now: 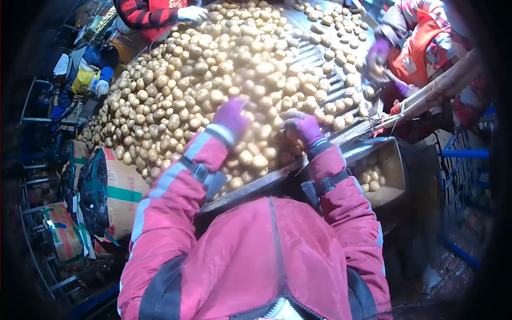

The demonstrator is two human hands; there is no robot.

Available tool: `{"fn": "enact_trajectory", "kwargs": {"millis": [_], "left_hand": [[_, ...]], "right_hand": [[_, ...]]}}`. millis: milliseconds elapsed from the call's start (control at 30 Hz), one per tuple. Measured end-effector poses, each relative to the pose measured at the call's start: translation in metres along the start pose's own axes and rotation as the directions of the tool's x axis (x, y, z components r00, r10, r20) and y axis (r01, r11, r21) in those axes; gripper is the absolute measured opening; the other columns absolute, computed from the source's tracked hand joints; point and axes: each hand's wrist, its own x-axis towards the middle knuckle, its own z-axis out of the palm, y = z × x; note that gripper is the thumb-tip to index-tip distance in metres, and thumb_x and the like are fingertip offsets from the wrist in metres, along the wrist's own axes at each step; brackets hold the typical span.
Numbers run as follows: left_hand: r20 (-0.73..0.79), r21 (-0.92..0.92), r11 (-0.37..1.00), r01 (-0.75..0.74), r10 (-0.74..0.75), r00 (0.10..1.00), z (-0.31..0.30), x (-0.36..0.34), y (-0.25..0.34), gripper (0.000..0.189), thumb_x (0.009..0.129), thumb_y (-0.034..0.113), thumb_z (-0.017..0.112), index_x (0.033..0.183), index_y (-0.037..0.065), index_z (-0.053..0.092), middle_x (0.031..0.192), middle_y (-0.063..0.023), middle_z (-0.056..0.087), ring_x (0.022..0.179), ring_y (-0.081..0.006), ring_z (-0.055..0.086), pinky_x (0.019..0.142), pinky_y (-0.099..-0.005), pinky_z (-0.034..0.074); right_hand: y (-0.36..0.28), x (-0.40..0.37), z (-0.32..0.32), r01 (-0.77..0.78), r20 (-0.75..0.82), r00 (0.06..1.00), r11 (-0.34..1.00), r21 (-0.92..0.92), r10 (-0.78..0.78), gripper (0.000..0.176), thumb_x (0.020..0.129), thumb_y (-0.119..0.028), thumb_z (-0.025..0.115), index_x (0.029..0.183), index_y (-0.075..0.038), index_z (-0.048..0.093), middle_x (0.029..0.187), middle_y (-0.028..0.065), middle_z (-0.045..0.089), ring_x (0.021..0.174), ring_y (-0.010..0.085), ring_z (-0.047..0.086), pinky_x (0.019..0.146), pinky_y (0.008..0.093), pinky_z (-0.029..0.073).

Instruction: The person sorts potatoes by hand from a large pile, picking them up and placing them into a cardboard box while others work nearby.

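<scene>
Potatoes (176, 101) heaping across upper centre, risking rolling over rim (256, 185) if jostled; left hand (231, 116) blurring, fingers unreadable; right hand (305, 128) curling fingers, pinch unclear.

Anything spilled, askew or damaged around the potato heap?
Nothing clearly spilled or damaged. The potatoes are heaped high, with more in the box at right. Slightly untidy: black plastic bulges from the taped carton at left, though that may just be packing.
</scene>
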Motion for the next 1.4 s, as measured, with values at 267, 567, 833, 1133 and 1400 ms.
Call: {"fn": "enact_trajectory", "kwargs": {"millis": [267, 567, 833, 1133, 1400], "left_hand": [[-0.007, -0.277, 0.948, 0.156, -0.164, 0.986, -0.058, -0.021, -0.109, 0.016, 0.086, 0.02, 0.068, 0.092, 0.005, 0.072, 0.091, -0.0143, 0.071, 0.084, -0.0286, 0.069, 0.076, -0.0379, 0.055], [0.161, 0.048, 0.999, -0.009, 0.001, 0.987, -0.053, 0.135, -0.126, 0.04, 0.082, 0.011, 0.058, 0.121, 0.011, 0.069, 0.117, -0.0158, 0.07, 0.104, -0.0341, 0.067, 0.094, -0.0412, 0.054], [0.581, 0.321, 0.921, -0.22, -0.008, 0.814, -0.034, 0.18, -0.111, 0.049, 0.077, 0.026, 0.073, 0.121, 0.007, 0.064, 0.119, -0.0223, 0.067, 0.109, -0.0405, 0.065, 0.093, -0.0475, 0.054], [0.292, -0.473, 0.85, 0.231, -0.096, 0.952, -0.057, 0.095, -0.132, 0.054, 0.082, 0.032, 0.075, 0.128, 0.007, 0.062, 0.106, -0.0118, 0.071, 0.1, -0.0267, 0.068, 0.084, -0.0379, 0.055], [0.531, -0.732, 0.628, 0.263, 0.283, 0.799, 0.027, 0.023, 0.052, 0.045, 0.094, 0.03, 0.068, 0.131, 0.005, 0.061, 0.107, -0.0114, 0.067, 0.098, -0.0209, 0.064, 0.086, -0.0341, 0.053]], "right_hand": [[-0.011, 0.022, 0.051, -0.114, 0.017, 0.993, 0.993, -0.019, 0.115, 0.026, 0.088, -0.014, 0.066, 0.112, -0.005, 0.073, 0.096, 0.0079, 0.073, 0.082, 0.0174, 0.07, 0.074, 0.0318, 0.057], [-0.042, 0.071, 0.063, -0.387, 0.025, 0.918, 0.882, 0.268, 0.395, 0.03, 0.09, -0.018, 0.065, 0.115, -0.003, 0.072, 0.103, 0.0122, 0.073, 0.092, 0.0187, 0.069, 0.08, 0.0315, 0.056], [-0.058, 0.047, 0.063, -0.571, 0.021, 0.812, 0.787, 0.235, 0.583, 0.03, 0.091, -0.019, 0.064, 0.116, -0.007, 0.073, 0.096, 0.0103, 0.074, 0.083, 0.0174, 0.067, 0.077, 0.0312, 0.055], [-0.069, -0.01, 0.042, -0.47, -0.101, 0.844, 0.817, 0.333, 0.527, 0.031, 0.094, -0.023, 0.061, 0.117, -0.005, 0.073, 0.097, 0.0069, 0.074, 0.079, 0.0145, 0.065, 0.076, 0.0306, 0.054], [-0.098, -0.088, -0.037, -0.334, -0.31, 0.914, 0.92, -0.206, 0.262, 0.033, 0.098, -0.025, 0.058, 0.118, -0.003, 0.072, 0.094, 0.0067, 0.074, 0.079, 0.0126, 0.066, 0.073, 0.0272, 0.052]]}}
